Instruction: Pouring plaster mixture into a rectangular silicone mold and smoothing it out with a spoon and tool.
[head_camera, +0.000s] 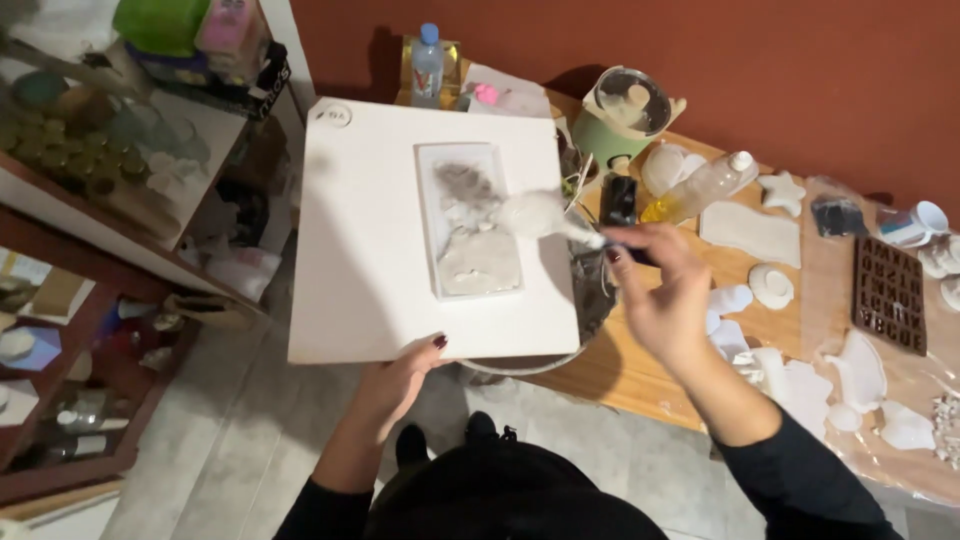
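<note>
A white square board (365, 250) rests over a round basin (590, 300) at the edge of a wooden table (620, 370). On the board lies a rectangular white mould (468, 220) with grey, uneven plaster in it. My left hand (405, 375) grips the board's near edge from below. My right hand (660, 290) holds a brush (545, 215) by its dark handle, and its white, blurred bristles hover over the mould's right side.
The table to the right carries a green lidded pot (625, 115), a clear bottle (705, 185), a brown letter mould (888, 295) and several white plaster casts (750, 232). A water bottle (427, 65) stands behind the board. Cluttered shelves (90, 200) fill the left.
</note>
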